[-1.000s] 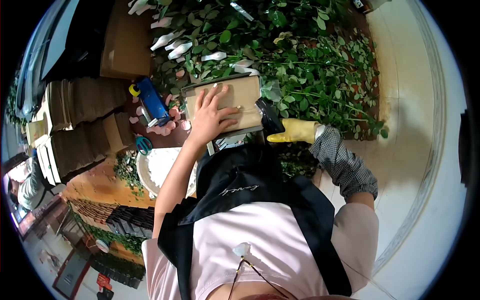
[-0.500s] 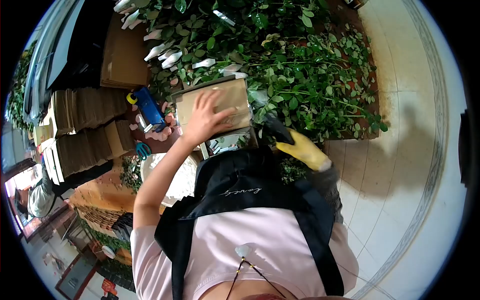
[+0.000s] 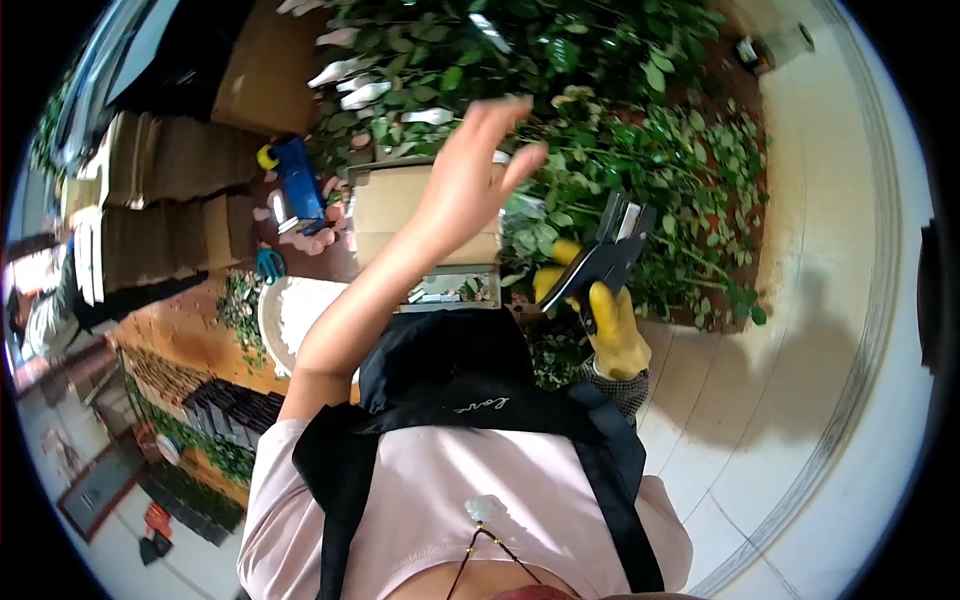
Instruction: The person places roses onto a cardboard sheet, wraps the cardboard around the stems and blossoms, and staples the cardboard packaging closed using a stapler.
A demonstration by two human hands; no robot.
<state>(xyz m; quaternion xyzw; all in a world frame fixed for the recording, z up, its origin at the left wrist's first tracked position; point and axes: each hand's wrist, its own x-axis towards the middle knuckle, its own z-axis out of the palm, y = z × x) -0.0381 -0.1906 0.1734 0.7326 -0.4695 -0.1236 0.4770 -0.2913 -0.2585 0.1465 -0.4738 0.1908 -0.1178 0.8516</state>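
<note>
My bare left hand (image 3: 470,175) is raised above the far right part of a cardboard sheet (image 3: 385,215), fingers stretched toward the leafy stems (image 3: 600,130). Nothing shows in its grasp. The sheet lies in a shallow metal-edged frame (image 3: 495,290), partly covered by my forearm. In a yellow glove, my right hand (image 3: 615,335) grips a black hand stapler (image 3: 612,250). Its jaws point away from me over the right-hand leaves.
Pale wrapped flower heads (image 3: 365,95) line the stems' left end. Cardboard stacks (image 3: 150,240), a blue tool (image 3: 298,180) and teal scissors (image 3: 270,265) are at left. A white-filled tub (image 3: 285,315) stands near my left arm. Tiled floor (image 3: 720,390) lies at right; another person (image 3: 50,310) is far left.
My left hand has lifted off the cardboard and moved right and away from me. My right hand has brought the stapler up into plain view over the leaves.
</note>
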